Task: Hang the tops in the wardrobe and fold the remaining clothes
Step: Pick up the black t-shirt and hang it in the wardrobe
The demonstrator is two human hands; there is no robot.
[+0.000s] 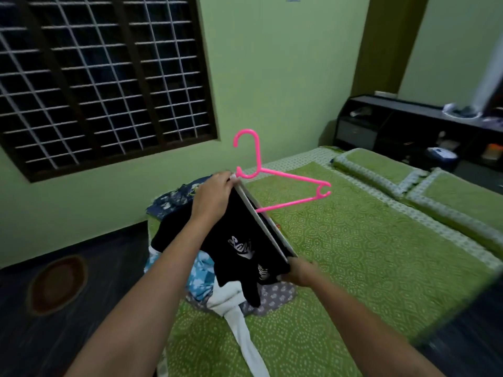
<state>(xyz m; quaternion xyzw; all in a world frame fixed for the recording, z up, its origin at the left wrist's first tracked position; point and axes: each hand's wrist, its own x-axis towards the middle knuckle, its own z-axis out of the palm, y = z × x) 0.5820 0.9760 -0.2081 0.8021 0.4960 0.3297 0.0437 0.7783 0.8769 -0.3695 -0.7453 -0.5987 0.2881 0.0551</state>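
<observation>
Bed (340, 268) fills lower right, carrying your clothes pile (201, 278) at centre. Above it, your black top (239, 240) stretches between both hands: left hand (215, 194) pinches one end, right hand (299, 272) grips the other, likely to admit the pink hanger (275, 172).

The pink hanger (275, 180) is partly hidden inside the black top (239, 240). Small items on the far right dark shelf unit (408, 126) are blurred beyond identification. The window (95, 77) is cut off at the left edge.

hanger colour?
Bright pink hanger, clearest in the head view, half inside the black top.
</observation>
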